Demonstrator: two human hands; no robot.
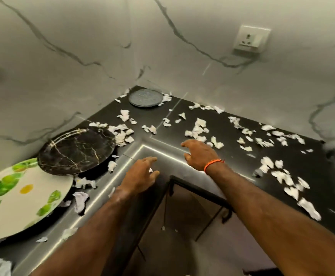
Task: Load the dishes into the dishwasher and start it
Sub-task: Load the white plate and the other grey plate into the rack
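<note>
Evidently step: gathering stage, nothing loaded, no dishwasher in view.
Landmark: inner corner of the black L-shaped stone countertop [218, 124].
Left hand [140, 174]: just at that corner's edge, fingers loosely spread, holding nothing.
Right hand [200, 154]: over the corner, fingers loosely curled, empty.
Dishes: round black gold-veined marble plate [77, 151] left of the corner, overlapping the white leaf-printed plate [23, 198] nearer; small grey round plate [145, 98] beyond it.
Clutter: torn white paper scraps [198, 128] all around.
Next: probably reaching left, gripping the black plate's rim.
</note>
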